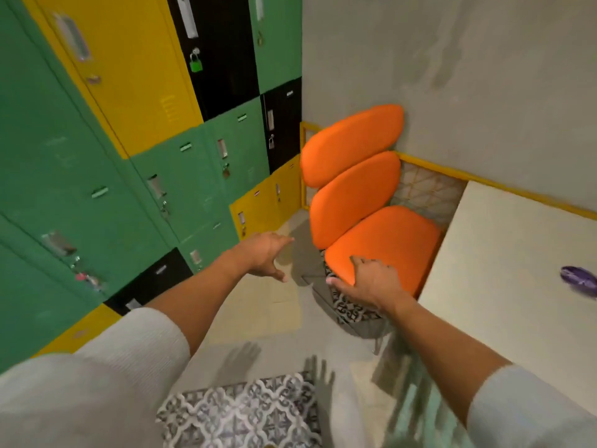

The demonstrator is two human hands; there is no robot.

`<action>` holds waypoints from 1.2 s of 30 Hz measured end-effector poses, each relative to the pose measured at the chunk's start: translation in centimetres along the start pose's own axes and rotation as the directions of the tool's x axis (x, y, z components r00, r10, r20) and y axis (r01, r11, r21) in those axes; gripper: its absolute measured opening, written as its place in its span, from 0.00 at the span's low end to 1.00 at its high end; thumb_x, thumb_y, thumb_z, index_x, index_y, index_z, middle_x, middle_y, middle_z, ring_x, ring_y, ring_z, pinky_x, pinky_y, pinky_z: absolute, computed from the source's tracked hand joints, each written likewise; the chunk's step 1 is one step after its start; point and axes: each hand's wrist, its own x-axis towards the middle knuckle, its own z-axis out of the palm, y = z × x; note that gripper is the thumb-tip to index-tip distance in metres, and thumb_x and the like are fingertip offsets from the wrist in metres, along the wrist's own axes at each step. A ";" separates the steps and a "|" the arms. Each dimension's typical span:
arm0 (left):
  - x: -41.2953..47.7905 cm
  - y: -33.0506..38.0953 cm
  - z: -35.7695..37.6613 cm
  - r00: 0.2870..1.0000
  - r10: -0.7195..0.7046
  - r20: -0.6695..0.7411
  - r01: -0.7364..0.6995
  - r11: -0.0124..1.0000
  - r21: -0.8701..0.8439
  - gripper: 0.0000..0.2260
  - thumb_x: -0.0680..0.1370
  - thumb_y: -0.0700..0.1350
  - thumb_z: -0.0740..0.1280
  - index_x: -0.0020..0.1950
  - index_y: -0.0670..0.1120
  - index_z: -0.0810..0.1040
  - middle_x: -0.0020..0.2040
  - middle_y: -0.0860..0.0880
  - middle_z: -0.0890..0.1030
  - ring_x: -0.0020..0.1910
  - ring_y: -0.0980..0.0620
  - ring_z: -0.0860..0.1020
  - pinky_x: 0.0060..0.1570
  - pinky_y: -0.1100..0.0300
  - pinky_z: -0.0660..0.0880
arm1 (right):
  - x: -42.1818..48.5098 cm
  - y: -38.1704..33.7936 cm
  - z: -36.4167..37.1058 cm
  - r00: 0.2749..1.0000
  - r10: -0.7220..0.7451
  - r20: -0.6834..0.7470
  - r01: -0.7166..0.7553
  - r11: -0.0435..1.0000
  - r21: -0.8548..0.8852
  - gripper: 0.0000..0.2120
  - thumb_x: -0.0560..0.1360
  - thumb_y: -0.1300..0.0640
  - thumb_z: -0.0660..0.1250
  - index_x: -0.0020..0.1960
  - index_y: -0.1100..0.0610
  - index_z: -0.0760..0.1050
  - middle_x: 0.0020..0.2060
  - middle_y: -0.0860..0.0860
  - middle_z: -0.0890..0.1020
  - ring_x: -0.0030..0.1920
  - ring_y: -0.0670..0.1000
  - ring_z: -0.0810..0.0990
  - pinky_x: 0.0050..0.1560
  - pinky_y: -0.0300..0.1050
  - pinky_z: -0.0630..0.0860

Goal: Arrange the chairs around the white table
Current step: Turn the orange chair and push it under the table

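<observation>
Right grip (371,282) clasps orange chair (384,240) seat edge; left grip (265,253) open, apart.

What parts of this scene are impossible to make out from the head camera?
- Orange chair legs: hidden under its seat and the right hand.
- White table: cut off by the right edge.
- Purple object on it: blurred, partly cropped.
- Locker labels: too small.

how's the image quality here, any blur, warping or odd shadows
Head view: wide-angle warping bends the lockers and tilts the room; motion blur smears the purple object on the white table and the lower right; both hands throw soft shadows on the floor. The orange chair and the right hand on its seat edge stay fairly sharp; the left hand is slightly soft.
</observation>
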 end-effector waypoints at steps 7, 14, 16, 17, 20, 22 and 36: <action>10.0 -14.3 -7.9 0.995 0.097 -0.014 -0.094 0.985 0.142 0.53 0.72 0.73 0.74 0.88 0.53 0.54 0.86 0.47 0.63 0.84 0.43 0.61 0.80 0.40 0.63 | 12.6 -3.4 -6.4 0.978 0.205 0.035 -0.206 0.978 0.044 0.58 0.70 0.13 0.48 0.83 0.55 0.61 0.79 0.56 0.72 0.77 0.65 0.69 0.71 0.72 0.70; 23.8 -20.1 -13.2 0.977 0.211 -0.017 -0.202 0.950 0.237 0.63 0.63 0.84 0.67 0.88 0.57 0.46 0.89 0.49 0.48 0.88 0.44 0.48 0.83 0.34 0.49 | 28.6 -3.0 -9.6 0.955 0.290 0.055 -0.295 0.938 0.183 0.65 0.65 0.10 0.46 0.88 0.54 0.50 0.87 0.54 0.55 0.85 0.66 0.53 0.78 0.78 0.56; 29.1 -21.8 -15.6 0.968 0.242 -0.059 -0.217 0.935 0.281 0.64 0.62 0.85 0.67 0.88 0.57 0.45 0.89 0.50 0.47 0.88 0.45 0.48 0.83 0.33 0.48 | 34.3 -2.7 -9.3 0.946 0.324 -0.004 -0.311 0.911 0.272 0.65 0.65 0.10 0.47 0.88 0.53 0.50 0.87 0.53 0.56 0.85 0.65 0.54 0.78 0.78 0.57; 31.9 -22.8 -17.0 0.965 0.253 -0.069 -0.221 0.927 0.303 0.65 0.61 0.84 0.68 0.88 0.56 0.45 0.89 0.49 0.47 0.88 0.45 0.48 0.83 0.34 0.48 | 37.1 -2.5 -9.4 0.939 0.343 -0.022 -0.319 0.893 0.317 0.65 0.65 0.10 0.47 0.88 0.53 0.51 0.87 0.53 0.56 0.85 0.65 0.55 0.78 0.77 0.59; 39.3 -25.0 -21.4 0.956 0.291 -0.040 -0.254 0.887 0.386 0.64 0.64 0.78 0.74 0.89 0.55 0.45 0.89 0.49 0.48 0.88 0.45 0.48 0.84 0.36 0.49 | 44.3 -1.8 -9.6 0.908 0.419 -0.001 -0.379 0.822 0.425 0.66 0.65 0.10 0.49 0.87 0.54 0.52 0.87 0.54 0.57 0.84 0.65 0.59 0.77 0.76 0.63; 44.2 -25.6 -24.2 0.938 0.347 0.005 -0.308 0.828 0.469 0.60 0.68 0.71 0.78 0.89 0.54 0.46 0.89 0.48 0.48 0.88 0.45 0.48 0.84 0.37 0.50 | 47.7 -1.6 -10.1 0.890 0.455 0.012 -0.413 0.796 0.443 0.65 0.66 0.11 0.50 0.87 0.55 0.51 0.86 0.56 0.58 0.83 0.66 0.62 0.76 0.74 0.66; 71.7 -12.6 -33.1 0.520 0.713 0.470 -0.786 0.185 0.589 0.53 0.68 0.62 0.81 0.87 0.61 0.55 0.88 0.56 0.51 0.88 0.50 0.46 0.84 0.47 0.48 | 52.3 4.9 -14.2 0.646 0.727 0.232 -0.729 0.499 0.469 0.57 0.73 0.15 0.52 0.87 0.54 0.51 0.87 0.56 0.56 0.84 0.66 0.58 0.81 0.74 0.55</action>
